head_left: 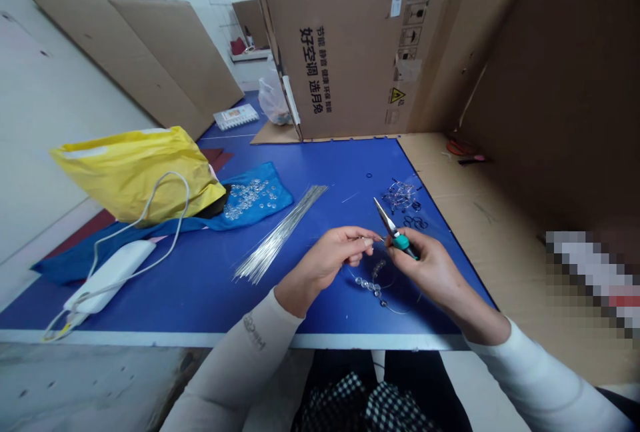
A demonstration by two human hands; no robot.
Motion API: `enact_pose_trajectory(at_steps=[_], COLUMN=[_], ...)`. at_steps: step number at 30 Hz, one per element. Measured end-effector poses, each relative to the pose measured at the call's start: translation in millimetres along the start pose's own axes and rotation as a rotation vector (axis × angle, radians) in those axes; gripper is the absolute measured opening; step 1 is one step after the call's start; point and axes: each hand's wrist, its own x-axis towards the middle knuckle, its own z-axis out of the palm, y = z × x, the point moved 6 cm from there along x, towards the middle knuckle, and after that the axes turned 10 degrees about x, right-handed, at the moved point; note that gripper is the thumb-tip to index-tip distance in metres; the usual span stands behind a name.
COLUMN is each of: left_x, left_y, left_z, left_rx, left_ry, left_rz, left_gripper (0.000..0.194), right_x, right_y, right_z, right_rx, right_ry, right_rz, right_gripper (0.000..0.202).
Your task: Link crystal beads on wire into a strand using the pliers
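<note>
My left hand (pixel 336 253) is closed in a pinch, with a thin wire (pixel 381 239) between its fingertips, reaching towards my right hand. In my right hand (pixel 429 264) are needle-nose pliers (pixel 388 220) with green and black handles, their tip pointing up and away. Clear round beads on wire (pixel 371 285) hang or lie just below both hands; which of the two I cannot tell. To the left of my hands lies a bundle of straight silvery wires (pixel 281 237). Loose clear beads (pixel 246 199) rest on a blue bag (pixel 278 187) farther left.
Beaded wire pieces (pixel 400 196) and black rings (pixel 416 222) lie at the right of the blue table (pixel 320 165). A yellow bag (pixel 145 172) and a white power strip (pixel 111 279) with its cord are at left. A large cardboard box (pixel 355 45) stands behind.
</note>
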Motion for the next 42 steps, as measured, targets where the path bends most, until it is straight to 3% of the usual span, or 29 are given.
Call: enact_pose_trajectory(at_steps=[15,20,26,28,38,42], left_x=[-2,-6,-10,-11,-15,-15], left_y=[1,5,12,15,25,24], left_z=[2.8,2.4,-2.7,-3.1,3.3,2.1], left_rx=[0.055,0.062,0.131,0.197,0.321,0.337], left_ry=[0.023,0.034,0.099,0.143,0.203,0.205], left_rz=[-0.065,-0.084,-0.08,-0.071,0.015,0.023], left_gripper=[0.023,0.02,0.017,0.014,0.012,0.012], right_x=[0,-4,-20,-26,-42,-40], right_y=[7,6,2,4,5,7], right_z=[2,-3,-27,-34,-30,-29], right_rx=[0.105,-0.149,-0.615,-0.698,-0.706,-0.605], right_ry=[0.031,-0.015,0.004,0.004,-0.063,-0.06], right_rz=[0.041,-0.059,-0.401,-0.448,-0.439,-0.4], right_gripper=[0.009,0.013,0.024,0.025,0.022,0.019])
